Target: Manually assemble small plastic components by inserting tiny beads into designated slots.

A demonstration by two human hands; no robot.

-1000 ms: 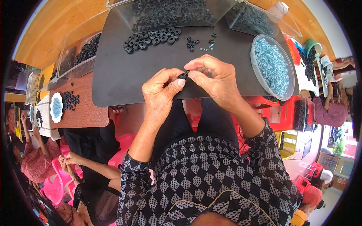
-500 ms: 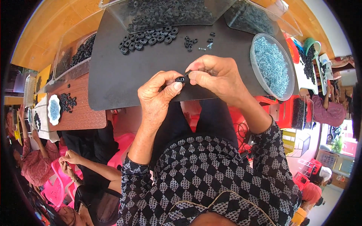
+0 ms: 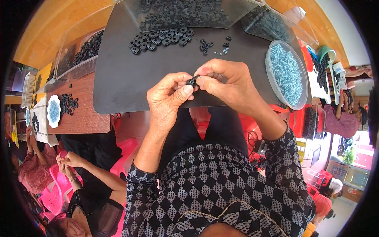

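Close to the near edge of the dark table (image 3: 126, 83), my left hand (image 3: 164, 96) pinches a small black plastic part (image 3: 192, 82) between thumb and fingers. My right hand (image 3: 233, 83) meets it from the right. Its thumb and forefinger are closed on a small black piece (image 3: 196, 77) touching the part; the fingertips hide most of it. Beyond my hands lies a cluster of rounded black plastic parts (image 3: 162, 38). To their right are several smaller black pieces (image 3: 205, 46) and a few tiny shiny metal bits (image 3: 221, 52).
Clear bins of black parts (image 3: 181, 15) stand along the far side. A round clear tub (image 3: 269, 81) of tiny silvery-blue pieces sits at the table's right edge. On the left, a co-worker's hands (image 3: 70, 161) are near a brown table (image 3: 90, 114) with a white scalloped dish (image 3: 54, 125).
The black part has turned in my left fingers, and my right fingertips have come closer against it. The view has shifted slightly. The co-worker's hands at left have moved a little.
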